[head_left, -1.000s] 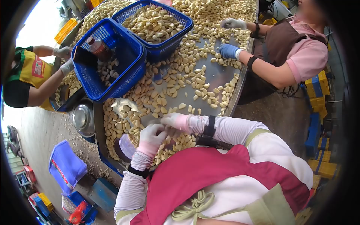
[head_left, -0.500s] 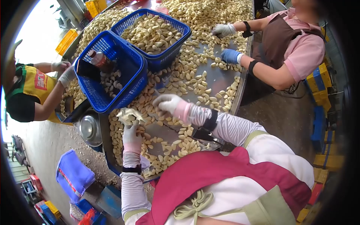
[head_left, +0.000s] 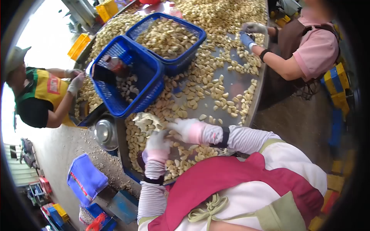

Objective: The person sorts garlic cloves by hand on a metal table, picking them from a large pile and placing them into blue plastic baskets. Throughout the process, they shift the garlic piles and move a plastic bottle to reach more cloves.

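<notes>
My left hand point(head_left: 157, 143), in a white glove with a pink cuff, is over the near end of the metal table. Its fingers are curled towards my right hand point(head_left: 186, 129), gloved the same way. The fingertips of both hands meet and look closed, slightly blurred; what is between them is too small to make out. Pale, crescent-shaped pieces that look like garlic cloves point(head_left: 184, 154) lie around and under the hands. Just beyond my left hand is a crumpled, shiny, cream-coloured bag or wrapper point(head_left: 146, 121) with several cloves on it.
Ahead stand two blue baskets: one heaped with cloves point(head_left: 165, 36), the other point(head_left: 152, 86) holding a bottle and a few cloves. A round metal lid point(head_left: 105, 133) is beside the table's left edge. Co-workers stand left point(head_left: 42, 92) and right point(head_left: 296, 50). A purple cloth point(head_left: 86, 179) lies lower left.
My right hand has come down and in to meet my left hand. My left hand has drawn back from the wrapper. The right co-worker's hands have come together; the view has shifted slightly.
</notes>
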`<state>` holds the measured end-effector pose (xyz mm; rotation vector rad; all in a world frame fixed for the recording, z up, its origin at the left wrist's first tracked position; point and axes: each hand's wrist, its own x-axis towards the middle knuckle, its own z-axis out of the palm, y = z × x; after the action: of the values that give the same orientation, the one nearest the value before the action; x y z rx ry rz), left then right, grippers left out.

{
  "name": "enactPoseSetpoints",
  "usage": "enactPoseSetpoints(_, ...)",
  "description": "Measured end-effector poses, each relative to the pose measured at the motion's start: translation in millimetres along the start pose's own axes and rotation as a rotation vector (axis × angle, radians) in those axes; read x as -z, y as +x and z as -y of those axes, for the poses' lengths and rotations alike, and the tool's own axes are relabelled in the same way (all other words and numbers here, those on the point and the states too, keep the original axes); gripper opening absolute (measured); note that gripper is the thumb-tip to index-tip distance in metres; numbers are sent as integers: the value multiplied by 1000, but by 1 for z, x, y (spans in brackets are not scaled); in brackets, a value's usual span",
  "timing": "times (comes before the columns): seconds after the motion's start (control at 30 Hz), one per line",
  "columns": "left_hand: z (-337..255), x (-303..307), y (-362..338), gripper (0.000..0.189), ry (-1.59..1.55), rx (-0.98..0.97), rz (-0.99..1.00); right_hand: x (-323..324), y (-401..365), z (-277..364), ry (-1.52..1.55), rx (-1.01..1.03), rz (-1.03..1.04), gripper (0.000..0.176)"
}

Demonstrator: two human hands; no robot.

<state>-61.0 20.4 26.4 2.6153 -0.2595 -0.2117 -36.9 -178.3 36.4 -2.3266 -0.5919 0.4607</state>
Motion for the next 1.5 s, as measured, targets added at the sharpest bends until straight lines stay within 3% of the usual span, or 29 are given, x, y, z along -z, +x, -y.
enactPoseSetpoints(0.1, -8, -8, 6, 25, -82, 28, 84, 19, 7, 23, -233, -82, 268, 25)
enactPoseSetpoints(0.17, -7, -17, 6, 26, -202, 74, -1, 28, 10, 31, -365, -80, 329, 25)
enactPoseSetpoints(0.37, -19, -28, 13, 31, -465, 207, 21, 17, -10, -8, -290, -77, 2, 27)
enactPoseSetpoints(0.43, -30, -18, 11, 36, -427, 144, 146, 29, -20, -29, 88, 50, 126, 27)
enactPoseSetpoints(0.47, -31, 6, 6, 42, -408, 146, 308, 72, -33, -18, 298, -8, 501, 31)
enactPoseSetpoints(0.5, -18, 21, -1, 46, -449, 75, 317, 121, -44, -8, 530, -77, 869, 39)
enactPoseSetpoints(0.53, 13, 25, -2, 49, -593, 279, 451, 139, -49, -27, 495, -103, 794, 42)
enactPoseSetpoints(0.57, 25, 46, 3, 52, -326, 191, 284, 157, -55, -45, 460, -131, 720, 44)
enactPoseSetpoints(0.6, 67, 49, 2, 77, -250, 332, 264, 175, -61, -64, 426, -161, 648, 48)
enactPoseSetpoints(0.63, 66, 52, -5, 108, 190, 521, 87, 181, -56, -78, 195, -385, 470, 57)
enactPoseSetpoints(0.67, 77, 59, 2, 125, 191, 651, 251, 188, -47, -87, -103, -457, 337, 81)
enactPoseSetpoints(0.7, 85, 51, 7, 121, 287, 600, 254, 181, -30, -134, -418, -408, 294, 108)
enactPoseSetpoints(0.73, 72, 50, 18, 120, 301, 637, 285, 195, -20, -89, -407, -699, 350, 125)
enactPoseSetpoints(0.8, 63, 39, 43, 119, 257, 633, 248, 166, 12, -138, -437, -658, 269, 140)
enactPoseSetpoints(0.83, 70, 28, 54, 118, 202, 590, 187, 161, 18, -104, -358, -679, 239, 141)
enactPoseSetpoints(0.9, 55, 21, 83, 112, 82, 553, 111, 130, 61, -110, -410, -732, 220, 143)
enactPoseSetpoints(0.93, 47, 12, 95, 107, 64, 538, 17, 106, 82, -117, -544, -614, 187, 121)
enactPoseSetpoints(0.97, 39, 4, 100, 103, 46, 521, -76, 99, 101, -115, -484, -499, 388, 87)
enactPoseSetpoints(1.0, 33, -1, 98, 103, 44, 523, -73, 77, 106, -108, -424, -421, 305, 65)
enactPoseSetpoints(1.03, 28, -7, 96, 96, 90, 370, -91, 74, 105, -77, -464, -349, 348, 60)
enactPoseSetpoints(1.07, 25, -12, 93, 90, 132, 221, -105, 71, 104, -53, -434, -346, 479, 75)
enactPoseSetpoints(1.1, 19, -5, 83, 90, 120, 229, -95, 56, 92, -52, -463, -221, 451, 92)
enactPoseSetpoints(1.13, 10, 12, 64, 83, 46, 90, 78, 42, 78, -50, -497, -97, 418, 113)
enactPoseSetpoints(1.17, 11, 18, 42, 76, -35, -43, 260, 58, 59, -17, -393, -85, 650, 124)
enactPoseSetpoints(1.23, 46, 16, -2, 63, -341, -110, 146, 76, 15, -13, -215, 74, 668, 121)
enactPoseSetpoints(1.3, 99, 12, -41, 42, -814, 427, 308, 85, -10, -32, -369, 48, 634, 126)
enactPoseSetpoints(1.33, 143, 2, -60, 43, -995, 640, 469, 83, -25, -38, -441, 3, 672, 126)
enactPoseSetpoints(1.4, 166, -2, -77, 44, -1167, 860, 633, 54, -43, -43, -489, 43, 654, 125)
enactPoseSetpoints(1.5, 120, 16, -73, 57, -1177, 922, 660, -1, -50, -25, -241, 147, 656, 104)
